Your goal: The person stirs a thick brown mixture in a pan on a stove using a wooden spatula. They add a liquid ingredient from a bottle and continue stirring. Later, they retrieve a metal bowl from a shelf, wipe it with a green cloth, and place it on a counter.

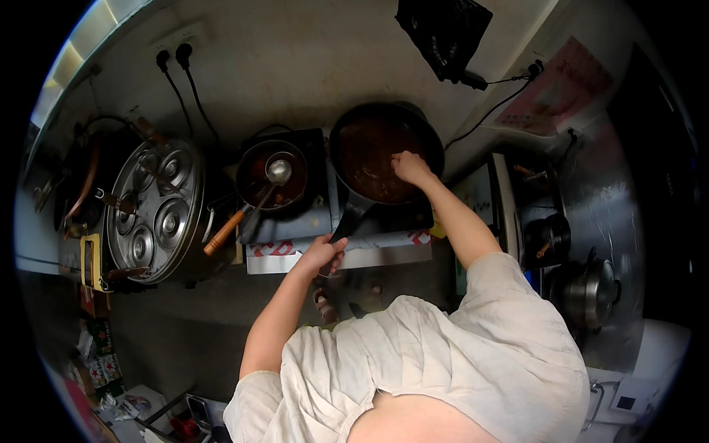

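A large dark frying pan (pixel 368 149) with brown liquid in it sits at the back of the counter before me. My left hand (pixel 325 255) is wrapped around the end of its long black handle (pixel 352 217). Over the right part of the pan, my right hand (pixel 411 168) has its fingers curled and pointing down toward the liquid. Whether those fingers hold something small is hidden. Left of the pan stands a smaller pot (pixel 260 196) of dark liquid with chunks, and a metal ladle (pixel 278 173) rests in it. Its wooden handle (pixel 226 231) sticks out toward me.
A wide metal steamer-like vessel (pixel 180 202) with several round lids stands at the left. Black plugs (pixel 184 51) and cords hang on the wall behind. To the right are a lidded steel pot (pixel 595 293) and a small dark pan (pixel 554 232). A black bag (pixel 443 33) hangs above.
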Tool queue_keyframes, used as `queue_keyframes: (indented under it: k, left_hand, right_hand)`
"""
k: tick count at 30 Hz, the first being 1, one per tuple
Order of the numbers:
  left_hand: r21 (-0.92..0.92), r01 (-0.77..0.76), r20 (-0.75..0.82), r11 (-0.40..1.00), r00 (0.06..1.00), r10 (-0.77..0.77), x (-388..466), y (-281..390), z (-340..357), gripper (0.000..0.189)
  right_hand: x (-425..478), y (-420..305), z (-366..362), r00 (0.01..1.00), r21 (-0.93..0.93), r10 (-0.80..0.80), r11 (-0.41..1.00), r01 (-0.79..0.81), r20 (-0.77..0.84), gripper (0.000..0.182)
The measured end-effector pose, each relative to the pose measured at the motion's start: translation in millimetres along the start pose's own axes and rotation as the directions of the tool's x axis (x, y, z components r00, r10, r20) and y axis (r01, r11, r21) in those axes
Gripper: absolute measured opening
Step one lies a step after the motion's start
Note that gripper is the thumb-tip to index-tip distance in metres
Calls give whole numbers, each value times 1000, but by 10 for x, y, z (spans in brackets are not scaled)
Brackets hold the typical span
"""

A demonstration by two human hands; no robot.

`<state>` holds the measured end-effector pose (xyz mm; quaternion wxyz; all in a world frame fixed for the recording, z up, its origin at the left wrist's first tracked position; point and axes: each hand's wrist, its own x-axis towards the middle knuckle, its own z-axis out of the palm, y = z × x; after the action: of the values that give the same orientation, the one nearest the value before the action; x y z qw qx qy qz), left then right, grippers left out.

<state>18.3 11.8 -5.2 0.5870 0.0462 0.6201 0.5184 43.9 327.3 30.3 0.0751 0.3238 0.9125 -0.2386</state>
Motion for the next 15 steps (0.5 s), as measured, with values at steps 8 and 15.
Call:
queue_keyframes:
  k: [8, 15]
  left_hand:
    - [-2, 16, -16, 1000, 1000, -16, -55, 31, 37, 24]
    - [1, 22, -4, 1000, 1000, -22, -1, 1, 9, 24]
  right_hand:
    - [-605, 483, -525, 970, -358, -24, 927, 112, 240, 34]
    - [-511, -121, -230, 981, -139, -108, 982, 131, 164, 33]
